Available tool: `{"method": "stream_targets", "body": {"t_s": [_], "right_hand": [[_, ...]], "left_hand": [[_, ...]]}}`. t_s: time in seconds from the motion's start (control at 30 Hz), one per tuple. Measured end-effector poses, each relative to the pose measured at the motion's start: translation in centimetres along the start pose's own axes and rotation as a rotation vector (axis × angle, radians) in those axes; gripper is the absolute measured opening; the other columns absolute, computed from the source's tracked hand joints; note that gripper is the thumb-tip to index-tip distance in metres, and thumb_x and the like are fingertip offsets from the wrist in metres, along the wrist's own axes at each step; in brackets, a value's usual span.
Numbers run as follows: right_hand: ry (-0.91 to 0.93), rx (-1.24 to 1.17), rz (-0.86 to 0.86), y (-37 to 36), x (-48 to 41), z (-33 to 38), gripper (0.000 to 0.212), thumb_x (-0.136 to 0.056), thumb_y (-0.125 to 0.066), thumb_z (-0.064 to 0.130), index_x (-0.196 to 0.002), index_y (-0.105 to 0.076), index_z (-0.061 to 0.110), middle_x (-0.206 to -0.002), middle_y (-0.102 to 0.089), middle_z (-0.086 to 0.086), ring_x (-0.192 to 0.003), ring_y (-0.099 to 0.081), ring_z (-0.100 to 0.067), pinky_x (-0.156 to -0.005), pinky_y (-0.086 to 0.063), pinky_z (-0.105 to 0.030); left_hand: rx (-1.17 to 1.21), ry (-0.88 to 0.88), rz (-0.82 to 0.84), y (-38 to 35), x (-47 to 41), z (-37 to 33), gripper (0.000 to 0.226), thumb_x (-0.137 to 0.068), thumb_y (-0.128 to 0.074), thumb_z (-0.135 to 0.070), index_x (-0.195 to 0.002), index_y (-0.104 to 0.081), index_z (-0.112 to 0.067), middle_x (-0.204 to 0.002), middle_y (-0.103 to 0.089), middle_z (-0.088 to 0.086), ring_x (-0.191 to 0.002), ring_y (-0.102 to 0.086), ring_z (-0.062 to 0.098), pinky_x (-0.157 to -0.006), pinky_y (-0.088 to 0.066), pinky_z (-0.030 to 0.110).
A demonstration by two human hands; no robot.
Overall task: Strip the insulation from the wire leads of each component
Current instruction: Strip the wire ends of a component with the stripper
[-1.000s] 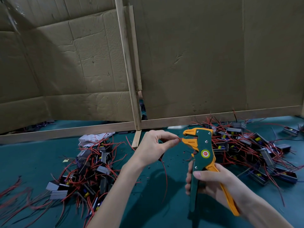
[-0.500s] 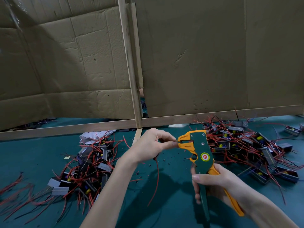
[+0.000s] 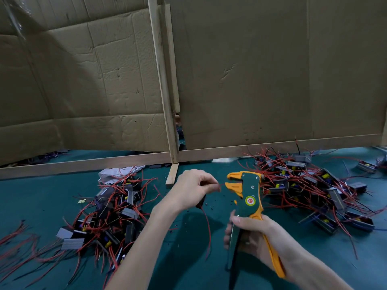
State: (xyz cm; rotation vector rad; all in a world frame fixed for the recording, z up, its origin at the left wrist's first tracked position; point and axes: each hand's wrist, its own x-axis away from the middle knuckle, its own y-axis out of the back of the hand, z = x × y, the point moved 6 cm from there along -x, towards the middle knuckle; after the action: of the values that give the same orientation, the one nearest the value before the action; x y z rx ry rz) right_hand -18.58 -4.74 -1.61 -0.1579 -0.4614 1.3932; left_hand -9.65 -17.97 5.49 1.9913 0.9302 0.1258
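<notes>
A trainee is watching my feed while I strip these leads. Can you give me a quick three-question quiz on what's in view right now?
1. True or false: the right hand grips the wire stripper by its handles.
2. What does the left hand pinch? A) a red wire lead B) a screwdriver C) a cardboard strip
3. What colour are the stripper's jaws, which stand open toward the lead?

Key: 1 true; 2 A; 3 orange.
</notes>
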Motion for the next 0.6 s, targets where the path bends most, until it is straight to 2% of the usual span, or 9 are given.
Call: {"method": "stream_targets", "body": {"t_s": [0.1, 0.17, 0.23, 0.37, 0.43, 0.47, 0.53, 0.6], "right_hand": [[0.007, -0.142, 0.017, 0.6, -0.6, 0.2, 0.023, -0.061, -0.074, -0.006, -0.082, -0.068, -0.001, -0.076, -0.064, -0.024, -0.066, -0.066, -0.035, -0.06, -0.058, -0.042], [0.003, -0.198, -0.02, 1.3, -1.0, 0.1, 0.026, -0.063, -0.069, 0.001, -0.088, -0.063, -0.003, -0.079, -0.065, -0.025, -0.068, -0.068, -0.035, -0.059, -0.059, -0.042], [-0.025, -0.233, -0.055, 2.0, -1.3, -0.1, 0.029, -0.064, -0.067, 0.001, -0.092, -0.06, -0.005, -0.085, -0.067, -0.028, -0.071, -0.069, -0.037, -0.06, -0.06, -0.044], [-0.084, -0.286, -0.086, 2.7, -1.7, -0.5, 0.024, -0.074, -0.058, -0.004, -0.098, -0.054, -0.005, -0.095, -0.067, -0.034, -0.077, -0.071, -0.041, -0.063, -0.06, -0.05], [-0.099, -0.298, -0.077, 2.8, -1.8, -0.5, 0.022, -0.086, -0.05, -0.006, -0.108, -0.052, -0.005, -0.097, -0.067, -0.033, -0.078, -0.07, -0.041, -0.065, -0.059, -0.051], [-0.105, -0.302, -0.07, 2.9, -1.8, -0.5, 0.023, -0.089, -0.048, -0.006, -0.112, -0.052, -0.007, -0.097, -0.068, -0.032, -0.077, -0.07, -0.041, -0.066, -0.058, -0.051], [-0.105, -0.301, -0.056, 2.8, -1.8, -0.3, 0.028, -0.081, -0.051, -0.007, -0.109, -0.056, -0.009, -0.094, -0.066, -0.03, -0.071, -0.07, -0.038, -0.063, -0.057, -0.046], [-0.102, -0.291, -0.044, 2.7, -1.7, -0.1, 0.033, -0.069, -0.055, -0.004, -0.102, -0.058, -0.009, -0.093, -0.063, -0.028, -0.068, -0.067, -0.037, -0.058, -0.058, -0.042]], "left_hand": [[-0.141, 0.002, -0.23, 1.7, -0.2, 0.1, 0.011, -0.085, -0.069, -0.027, -0.091, -0.077, -0.02, -0.089, -0.07, -0.004, -0.087, -0.055, 0.011, -0.082, -0.04, 0.025], [-0.079, -0.045, -0.416, 2.8, -0.3, -1.2, 0.012, -0.086, -0.068, -0.021, -0.093, -0.076, -0.016, -0.087, -0.069, -0.002, -0.085, -0.056, 0.013, -0.079, -0.043, 0.025], [0.012, -0.125, -0.566, 3.3, -0.9, -3.6, 0.012, -0.087, -0.067, -0.016, -0.095, -0.075, -0.011, -0.087, -0.067, -0.001, -0.079, -0.057, 0.011, -0.074, -0.043, 0.019], [0.206, -0.258, -0.656, 1.8, -4.0, -9.7, 0.014, -0.09, -0.063, -0.01, -0.099, -0.073, -0.006, -0.093, -0.068, 0.003, -0.082, -0.06, 0.009, -0.077, -0.045, 0.013], [0.371, -0.255, -0.533, -0.2, -6.2, -12.0, 0.021, -0.091, -0.06, -0.003, -0.109, -0.071, -0.005, -0.107, -0.068, 0.008, -0.096, -0.063, 0.013, -0.086, -0.047, 0.013], [0.448, -0.215, -0.391, -1.8, -7.3, -12.8, 0.028, -0.092, -0.057, 0.0, -0.118, -0.067, -0.006, -0.117, -0.066, 0.009, -0.105, -0.061, 0.015, -0.09, -0.045, 0.012], [0.527, -0.118, -0.037, -5.7, -8.6, -13.8, 0.045, -0.094, -0.05, 0.004, -0.135, -0.054, -0.014, -0.136, -0.055, 0.009, -0.123, -0.052, 0.019, -0.1, -0.041, 0.017], [0.507, -0.086, 0.165, -8.0, -8.4, -13.7, 0.05, -0.095, -0.045, 0.005, -0.138, -0.051, -0.02, -0.141, -0.051, 0.007, -0.13, -0.047, 0.021, -0.098, -0.04, 0.025]]}}
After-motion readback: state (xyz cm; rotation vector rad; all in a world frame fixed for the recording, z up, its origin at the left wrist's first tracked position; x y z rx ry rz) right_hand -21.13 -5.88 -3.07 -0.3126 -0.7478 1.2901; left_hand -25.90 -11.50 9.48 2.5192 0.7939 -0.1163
